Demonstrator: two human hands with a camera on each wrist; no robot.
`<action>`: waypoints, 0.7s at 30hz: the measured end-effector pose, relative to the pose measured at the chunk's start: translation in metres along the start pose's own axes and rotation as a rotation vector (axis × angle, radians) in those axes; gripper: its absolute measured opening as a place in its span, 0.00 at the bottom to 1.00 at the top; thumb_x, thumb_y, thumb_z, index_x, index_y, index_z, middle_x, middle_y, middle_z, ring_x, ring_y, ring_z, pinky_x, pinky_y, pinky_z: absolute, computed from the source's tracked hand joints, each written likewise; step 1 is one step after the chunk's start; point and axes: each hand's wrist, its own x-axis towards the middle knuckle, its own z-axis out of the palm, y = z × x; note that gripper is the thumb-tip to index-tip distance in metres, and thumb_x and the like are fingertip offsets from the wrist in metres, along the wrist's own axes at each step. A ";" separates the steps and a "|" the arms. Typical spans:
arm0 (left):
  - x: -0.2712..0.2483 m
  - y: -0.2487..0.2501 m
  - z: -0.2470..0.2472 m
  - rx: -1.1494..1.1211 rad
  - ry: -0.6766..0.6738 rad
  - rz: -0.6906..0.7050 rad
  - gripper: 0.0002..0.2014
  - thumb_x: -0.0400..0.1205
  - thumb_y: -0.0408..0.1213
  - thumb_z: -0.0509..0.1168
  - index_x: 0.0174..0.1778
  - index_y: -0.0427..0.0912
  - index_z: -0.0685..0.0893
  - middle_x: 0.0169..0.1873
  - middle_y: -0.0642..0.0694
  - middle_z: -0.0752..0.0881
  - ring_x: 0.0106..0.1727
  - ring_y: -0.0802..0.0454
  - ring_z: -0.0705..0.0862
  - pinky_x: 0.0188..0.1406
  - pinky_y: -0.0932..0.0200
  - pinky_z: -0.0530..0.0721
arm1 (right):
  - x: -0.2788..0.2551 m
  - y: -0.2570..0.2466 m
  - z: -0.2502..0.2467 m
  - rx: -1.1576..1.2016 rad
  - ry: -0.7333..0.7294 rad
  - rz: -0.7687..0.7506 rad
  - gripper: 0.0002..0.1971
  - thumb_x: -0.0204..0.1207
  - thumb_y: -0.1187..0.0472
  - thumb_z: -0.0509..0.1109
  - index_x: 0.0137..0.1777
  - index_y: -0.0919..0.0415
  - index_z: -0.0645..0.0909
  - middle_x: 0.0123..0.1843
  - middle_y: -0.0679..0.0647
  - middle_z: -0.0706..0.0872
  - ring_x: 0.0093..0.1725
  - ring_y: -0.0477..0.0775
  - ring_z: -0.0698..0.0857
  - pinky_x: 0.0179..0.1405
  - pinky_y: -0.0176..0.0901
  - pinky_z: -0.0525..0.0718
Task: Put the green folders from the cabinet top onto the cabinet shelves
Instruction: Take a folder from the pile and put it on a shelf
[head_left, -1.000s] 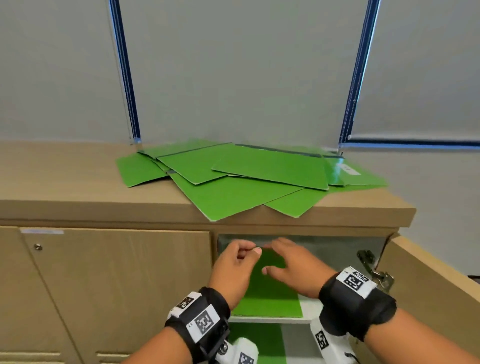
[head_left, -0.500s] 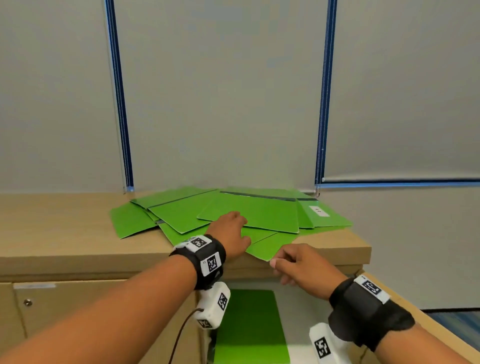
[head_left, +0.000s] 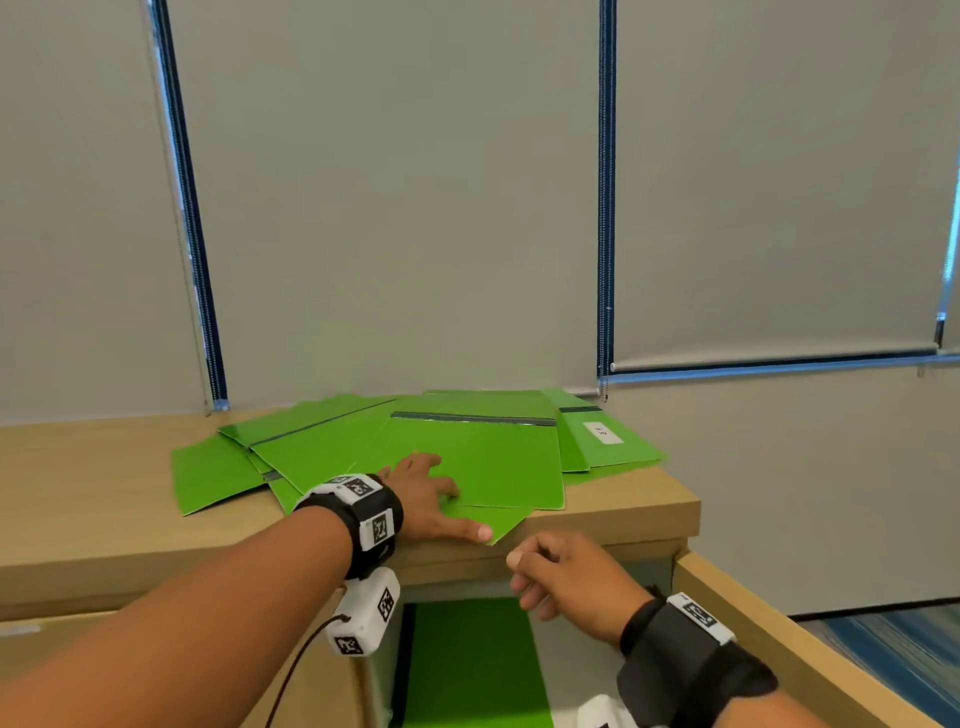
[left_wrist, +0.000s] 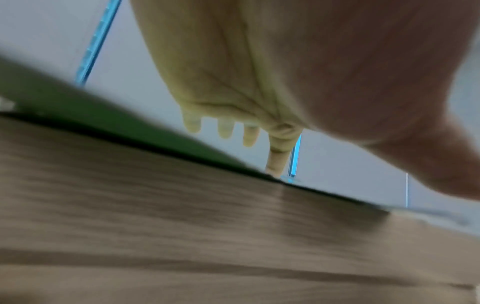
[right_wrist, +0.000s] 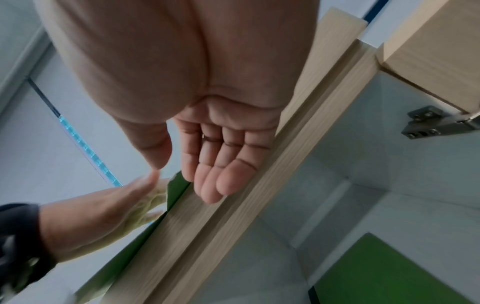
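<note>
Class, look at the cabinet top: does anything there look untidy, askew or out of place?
Yes. The green folders lie fanned at mixed angles instead of in a square stack, and one corner juts past the front edge of the cabinet top, beside the left hand. Nothing looks damaged.

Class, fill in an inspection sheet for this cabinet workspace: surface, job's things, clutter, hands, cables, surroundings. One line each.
Surface: wooden cabinet top, bearing a loose pile.
Job's things: green folders overlapping untidily on the top, one corner overhanging the front edge; one shelved folder lies flat inside the open cabinet.
Clutter: nothing seen.
Hands: left hand lies flat on the pile, fingers straight; right hand hangs in front of the cabinet edge, loosely curled, holding nothing.
Cables: a thin black cable runs from the left wrist camera.
Surroundings: grey roller blinds behind; open cabinet door at right.
</note>
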 end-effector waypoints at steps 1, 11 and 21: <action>-0.007 -0.002 -0.001 -0.086 -0.033 0.021 0.56 0.53 0.86 0.55 0.75 0.59 0.70 0.82 0.46 0.61 0.80 0.43 0.64 0.79 0.40 0.62 | 0.000 0.000 0.000 0.026 -0.004 0.018 0.08 0.82 0.57 0.67 0.46 0.62 0.81 0.39 0.54 0.87 0.34 0.48 0.84 0.32 0.39 0.81; -0.077 0.001 -0.002 0.123 0.262 0.181 0.19 0.82 0.55 0.58 0.69 0.62 0.79 0.66 0.56 0.84 0.66 0.51 0.82 0.60 0.54 0.80 | -0.010 -0.004 0.021 0.262 0.018 0.186 0.36 0.75 0.38 0.69 0.72 0.65 0.66 0.52 0.58 0.88 0.37 0.51 0.88 0.35 0.44 0.86; -0.108 -0.002 -0.032 -0.421 0.374 0.197 0.28 0.79 0.63 0.61 0.72 0.52 0.78 0.71 0.49 0.77 0.72 0.54 0.75 0.73 0.58 0.70 | 0.007 -0.069 0.011 0.789 0.330 -0.103 0.17 0.76 0.77 0.57 0.63 0.71 0.76 0.58 0.69 0.86 0.55 0.66 0.84 0.40 0.53 0.88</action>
